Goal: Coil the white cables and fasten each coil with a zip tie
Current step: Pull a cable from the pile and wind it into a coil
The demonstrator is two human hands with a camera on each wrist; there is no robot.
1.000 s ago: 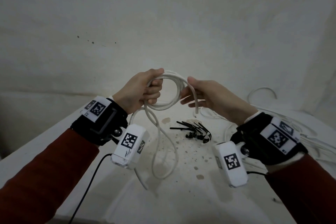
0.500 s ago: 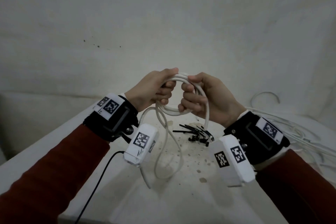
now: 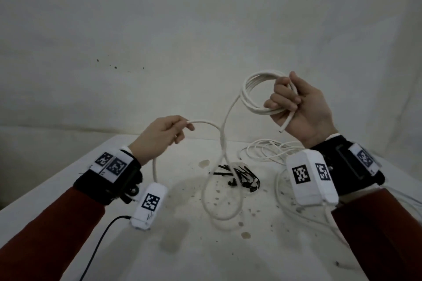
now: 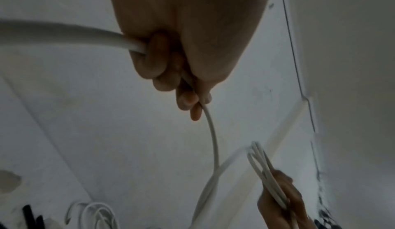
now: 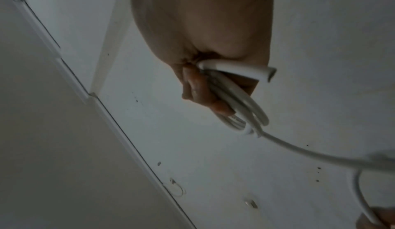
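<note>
My right hand (image 3: 294, 105) is raised at the right and grips a coil of white cable (image 3: 251, 96) with several loops; the cut end (image 3: 282, 129) sticks out below the fist. The right wrist view shows the same coil (image 5: 239, 104) clamped in the curled fingers (image 5: 198, 89). From the coil the loose cable (image 3: 225, 143) hangs down, loops on the table and rises to my left hand (image 3: 164, 134), which holds it lower at the left. In the left wrist view the cable (image 4: 211, 134) runs through the closed fingers (image 4: 171, 73). Black zip ties (image 3: 239, 175) lie on the white table (image 3: 182, 246) between the hands.
More white cables (image 3: 269, 150) lie tangled on the table's right side, behind and under my right wrist. A thin black lead (image 3: 100, 242) trails from the left wrist camera. Brown specks mark the tabletop. A pale wall stands close behind the table.
The hands, together on the coil a moment ago, have parted. My right hand has lifted the coil up and right; my left hand has slid down along the loose cable to the left.
</note>
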